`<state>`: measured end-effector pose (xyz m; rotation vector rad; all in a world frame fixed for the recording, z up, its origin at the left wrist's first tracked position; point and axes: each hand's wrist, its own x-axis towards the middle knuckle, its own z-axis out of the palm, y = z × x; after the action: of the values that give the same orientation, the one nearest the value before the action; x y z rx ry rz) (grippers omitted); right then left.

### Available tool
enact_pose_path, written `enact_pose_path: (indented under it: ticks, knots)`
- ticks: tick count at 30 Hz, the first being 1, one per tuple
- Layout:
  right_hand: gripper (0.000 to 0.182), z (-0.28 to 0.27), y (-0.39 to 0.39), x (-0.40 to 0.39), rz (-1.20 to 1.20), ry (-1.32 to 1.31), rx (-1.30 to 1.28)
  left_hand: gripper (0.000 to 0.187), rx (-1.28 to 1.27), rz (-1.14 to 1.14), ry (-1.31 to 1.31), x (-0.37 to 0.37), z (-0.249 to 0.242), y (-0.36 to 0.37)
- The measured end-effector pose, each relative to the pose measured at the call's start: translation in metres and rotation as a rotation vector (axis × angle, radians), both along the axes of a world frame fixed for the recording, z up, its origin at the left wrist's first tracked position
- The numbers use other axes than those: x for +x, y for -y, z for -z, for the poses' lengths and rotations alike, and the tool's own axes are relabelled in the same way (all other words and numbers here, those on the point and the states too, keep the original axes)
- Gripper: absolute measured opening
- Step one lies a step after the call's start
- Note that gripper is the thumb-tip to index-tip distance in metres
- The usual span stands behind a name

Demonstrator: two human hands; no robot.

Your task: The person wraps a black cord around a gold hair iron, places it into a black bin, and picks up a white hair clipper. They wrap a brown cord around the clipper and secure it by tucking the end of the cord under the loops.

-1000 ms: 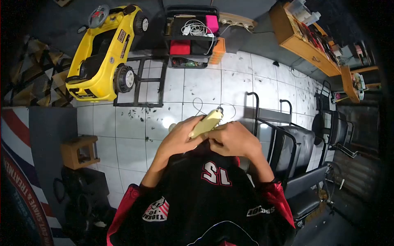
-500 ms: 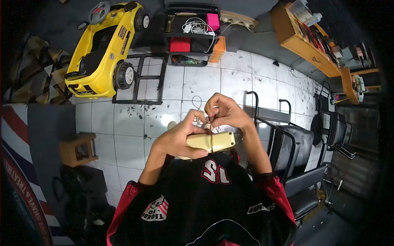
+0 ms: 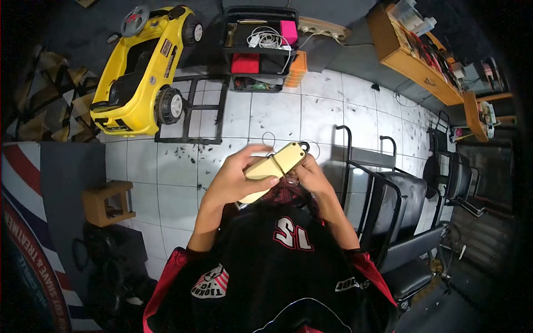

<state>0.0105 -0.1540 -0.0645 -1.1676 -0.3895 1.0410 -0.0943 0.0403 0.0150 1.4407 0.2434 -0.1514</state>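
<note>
Shelf cart [image 3: 259,47] at 12 o'clock holds cables; left hand [image 3: 236,177] grips the clipper [image 3: 273,165], right hand [image 3: 308,175] pinches beneath it.

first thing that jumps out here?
The cream hair clipper at centre, gripped in the left hand, with the right hand at its far end, above the black and red jersey. Then the yellow toy car lying on the floor, upper left.

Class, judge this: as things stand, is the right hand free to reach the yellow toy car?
Probably not. The right hand works beside the cream clipper that the left hand grips, and the yellow toy car sits far across the tiled floor.
</note>
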Motion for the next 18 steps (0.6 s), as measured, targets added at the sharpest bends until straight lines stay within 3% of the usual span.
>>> enact_pose_path:
  ticks: [1, 3, 6, 7, 10, 11, 15, 18]
  knots:
    - [0.023, 0.003, 0.001, -0.001, -0.016, -0.084, 0.022, 0.044, 0.023, -0.016, 0.097, 0.003, 0.007, 0.003]
    - [0.023, 0.004, -0.001, 0.001, -0.052, -0.222, 0.073, 0.045, 0.008, -0.032, 0.089, 0.002, 0.008, 0.000]
    - [0.022, -0.012, -0.016, -0.015, 0.184, 0.326, -0.145, 0.043, -0.034, -0.122, 0.073, 0.003, 0.003, -0.006]
    - [0.015, -0.002, -0.010, -0.015, 0.161, 0.317, -0.218, 0.044, -0.037, -0.190, 0.084, 0.004, 0.000, -0.008]
    - [0.013, -0.014, -0.013, -0.017, 0.306, 0.613, -0.221, 0.050, 0.016, -0.274, 0.111, 0.004, -0.002, -0.015]
    - [0.015, -0.015, -0.012, -0.015, 0.307, 0.825, -0.290, 0.051, 0.034, -0.266, 0.114, 0.004, -0.003, -0.018]
    - [0.011, -0.031, -0.003, -0.003, 0.147, 0.994, -0.354, 0.051, 0.071, -0.318, 0.119, 0.004, 0.004, -0.021]
    - [0.015, -0.049, 0.001, 0.001, -0.120, 0.855, -0.211, 0.049, 0.036, -0.356, 0.116, 0.006, 0.010, -0.021]
